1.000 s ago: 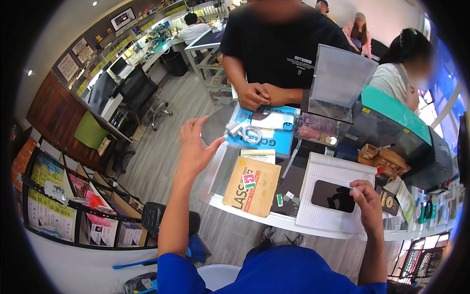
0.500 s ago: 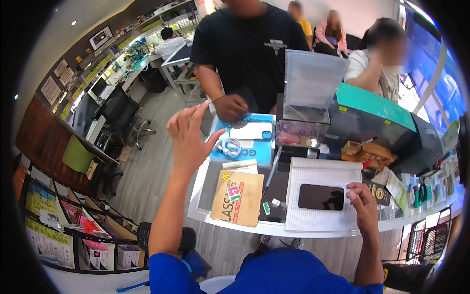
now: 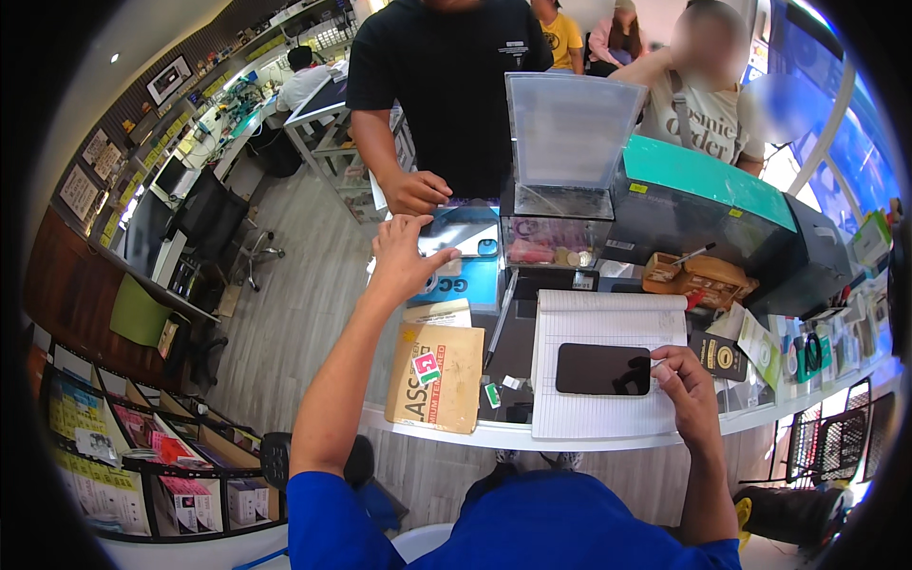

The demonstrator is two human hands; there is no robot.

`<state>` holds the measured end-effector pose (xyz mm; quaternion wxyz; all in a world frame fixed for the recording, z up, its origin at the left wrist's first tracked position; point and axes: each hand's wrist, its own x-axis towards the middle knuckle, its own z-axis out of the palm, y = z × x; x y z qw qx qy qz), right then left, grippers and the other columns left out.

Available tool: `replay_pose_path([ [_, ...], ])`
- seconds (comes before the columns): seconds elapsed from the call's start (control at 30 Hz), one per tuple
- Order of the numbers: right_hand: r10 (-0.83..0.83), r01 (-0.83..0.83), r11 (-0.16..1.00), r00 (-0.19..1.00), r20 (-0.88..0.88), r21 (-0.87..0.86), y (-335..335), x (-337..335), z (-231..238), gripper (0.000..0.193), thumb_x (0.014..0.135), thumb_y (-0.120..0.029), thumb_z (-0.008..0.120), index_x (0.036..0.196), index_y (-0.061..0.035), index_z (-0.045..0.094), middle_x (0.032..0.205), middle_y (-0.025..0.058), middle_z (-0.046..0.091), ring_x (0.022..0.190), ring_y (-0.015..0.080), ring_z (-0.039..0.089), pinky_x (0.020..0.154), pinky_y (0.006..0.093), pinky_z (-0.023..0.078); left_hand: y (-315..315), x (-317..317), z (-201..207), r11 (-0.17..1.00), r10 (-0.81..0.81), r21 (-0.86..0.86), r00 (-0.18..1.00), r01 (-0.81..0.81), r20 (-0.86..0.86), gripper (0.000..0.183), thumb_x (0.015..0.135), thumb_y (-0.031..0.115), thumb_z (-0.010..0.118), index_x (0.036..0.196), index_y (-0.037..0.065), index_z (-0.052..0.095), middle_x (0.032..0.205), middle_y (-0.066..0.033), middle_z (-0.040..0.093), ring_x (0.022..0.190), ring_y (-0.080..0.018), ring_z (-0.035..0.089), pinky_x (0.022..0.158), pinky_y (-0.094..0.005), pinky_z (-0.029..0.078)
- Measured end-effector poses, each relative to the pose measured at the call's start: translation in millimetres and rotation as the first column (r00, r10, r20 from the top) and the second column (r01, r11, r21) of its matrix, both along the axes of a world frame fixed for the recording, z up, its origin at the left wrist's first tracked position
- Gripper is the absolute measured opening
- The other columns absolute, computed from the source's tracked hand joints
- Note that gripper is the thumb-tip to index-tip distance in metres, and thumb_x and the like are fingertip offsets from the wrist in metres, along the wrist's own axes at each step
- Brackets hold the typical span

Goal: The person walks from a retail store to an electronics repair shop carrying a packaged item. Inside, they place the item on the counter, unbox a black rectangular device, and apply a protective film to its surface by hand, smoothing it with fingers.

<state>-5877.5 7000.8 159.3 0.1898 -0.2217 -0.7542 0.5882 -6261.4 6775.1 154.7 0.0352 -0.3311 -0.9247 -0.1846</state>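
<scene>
My left hand (image 3: 404, 258) reaches forward over the counter, its fingers and thumb closing on the near edge of a flat glossy phone (image 3: 467, 231). A person in a black shirt (image 3: 446, 85) stands across from me and holds the far edge of that phone with one hand (image 3: 415, 191). My right hand (image 3: 691, 382) rests at the right end of a black phone (image 3: 603, 369), fingertips gripping its edge. This phone lies screen up on a lined white notepad (image 3: 589, 318).
A brown cardboard sleeve (image 3: 437, 378) lies left of the notepad, near the white counter edge (image 3: 475, 435). A blue mat (image 3: 472, 281), a clear box with a raised lid (image 3: 556, 237), a teal-topped machine (image 3: 712, 185) and a wooden tray (image 3: 701, 275) stand behind. Other people sit further back.
My left hand has moved forward from mid-air to the glossy phone that the person opposite holds out. My right hand stays at the black phone.
</scene>
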Motion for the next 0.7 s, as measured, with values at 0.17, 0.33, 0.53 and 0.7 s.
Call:
replay_pose_path([
  [0.17,-0.008,0.009,0.999,0.999,0.042,-0.034,2,2,5,0.018,0.094,-0.020,0.062,0.089,-0.0024,0.062,0.116,0.0065,0.059,0.097,0.0121,0.052,0.086,0.0261,0.040,1,2,-6,0.996,0.003,-0.087,0.999,-0.007,-0.040,0.086,0.076,0.060,0.075,0.138,0.006,0.053,0.138,-0.0150,0.048,0.135,-0.0344,0.036,0.113,-0.0503,0.026],
  [0.33,-0.015,0.015,0.999,1.000,0.013,-0.044,10,6,0,0.020,0.094,-0.021,0.061,0.087,-0.0026,0.062,0.115,0.0064,0.059,0.098,0.0125,0.052,0.088,0.0260,0.039,-42,24,11,0.969,0.025,0.247,0.998,-0.008,-0.065,0.062,0.088,0.046,0.069,0.134,0.006,0.058,0.134,-0.0149,0.051,0.129,-0.0303,0.043,0.107,-0.0410,0.035],
  [0.53,-0.178,0.178,0.984,0.975,-0.129,-0.012,25,13,-12,0.009,0.093,-0.008,0.063,0.087,-0.0016,0.060,0.113,0.0074,0.060,0.099,0.0104,0.052,0.089,0.0263,0.040,-124,125,11,0.567,0.371,0.698,0.892,-0.437,0.258,0.035,0.102,0.028,0.051,0.123,0.002,0.064,0.091,-0.0004,0.059,0.079,-0.0081,0.050,0.066,-0.0239,0.039],
  [0.7,-0.057,0.061,0.973,0.998,-0.026,0.224,21,-8,-7,0.012,0.091,-0.008,0.067,0.100,0.0001,0.069,0.086,0.0035,0.064,0.075,0.0100,0.058,0.071,0.0238,0.046,-152,217,-40,0.496,0.367,0.681,0.841,-0.538,0.398,0.025,0.101,0.023,0.057,0.107,0.003,0.069,0.078,0.0048,0.052,0.063,-0.0019,0.037,0.055,-0.0199,0.029],
])
